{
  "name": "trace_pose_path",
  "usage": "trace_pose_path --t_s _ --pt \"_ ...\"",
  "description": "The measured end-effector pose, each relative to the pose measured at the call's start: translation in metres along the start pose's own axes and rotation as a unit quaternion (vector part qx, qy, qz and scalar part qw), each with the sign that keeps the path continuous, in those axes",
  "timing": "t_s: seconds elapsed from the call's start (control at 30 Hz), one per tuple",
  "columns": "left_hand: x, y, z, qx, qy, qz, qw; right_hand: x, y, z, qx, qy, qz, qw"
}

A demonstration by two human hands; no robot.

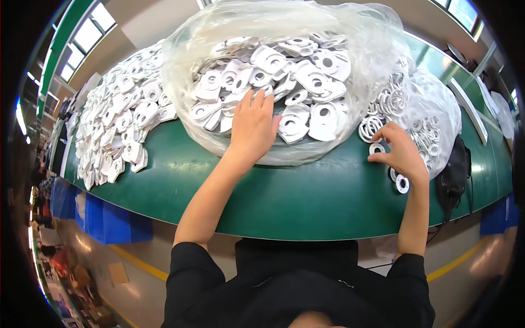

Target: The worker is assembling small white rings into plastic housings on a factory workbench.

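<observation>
Worktop [306,202], green, curved by the lens, seen from above w/ the person's forearms coming in from the lower edge. Far left: loose heap of flat white plastic plates [123,126], each w/ a round hole, spread across the surface. Centre: big clear plastic bag [284,33] lying open, full of the same white plates. Left hand [252,127] rests flat on the bag's contents, fingers spread and extended, palm down, not closed on anything; fingertips touch a plate. Right of that: right hand [402,153], fingers curled, thumb and forefinger pinching or touching a small white ring [377,148] on the worktop; can't tell if it's truly gripped. Second bag of white rings [432,117] sits just behind it; a few more rings lie near the wrist.

Handling, as a judgement: plates look light, stiff, smooth, prob. slippery when stacked; best taken by an edge or through the hole. Rings are tiny and thin, so a fingertip pinch at the rim suits them.
</observation>
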State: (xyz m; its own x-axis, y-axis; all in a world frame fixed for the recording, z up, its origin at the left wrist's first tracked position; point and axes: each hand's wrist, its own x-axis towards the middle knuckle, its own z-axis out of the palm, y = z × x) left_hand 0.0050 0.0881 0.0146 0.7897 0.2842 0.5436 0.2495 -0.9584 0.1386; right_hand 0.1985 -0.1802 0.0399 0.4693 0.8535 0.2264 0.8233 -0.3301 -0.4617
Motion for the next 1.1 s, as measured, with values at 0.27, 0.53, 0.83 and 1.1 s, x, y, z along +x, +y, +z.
trace_pose_path --t_s 0.27,0.53,0.83,1.1 --pt "-0.014 0.043 0.027 -0.048 -0.006 -0.009 0.999 0.0 0.002 -0.001 0.029 -0.104 0.005 0.994" --pt "-0.011 0.026 -0.003 -0.185 -0.139 -0.101 0.968 0.011 -0.017 -0.007 0.244 0.108 0.034 0.963" --pt "0.005 0.07 -0.042 -0.742 -0.07 -0.294 0.599 0.011 -0.035 0.018 0.212 0.129 -0.112 0.962" --pt "-0.026 0.071 0.012 -0.915 -0.175 -0.258 0.256 0.014 -0.026 0.035 0.569 0.041 -0.009 0.821"
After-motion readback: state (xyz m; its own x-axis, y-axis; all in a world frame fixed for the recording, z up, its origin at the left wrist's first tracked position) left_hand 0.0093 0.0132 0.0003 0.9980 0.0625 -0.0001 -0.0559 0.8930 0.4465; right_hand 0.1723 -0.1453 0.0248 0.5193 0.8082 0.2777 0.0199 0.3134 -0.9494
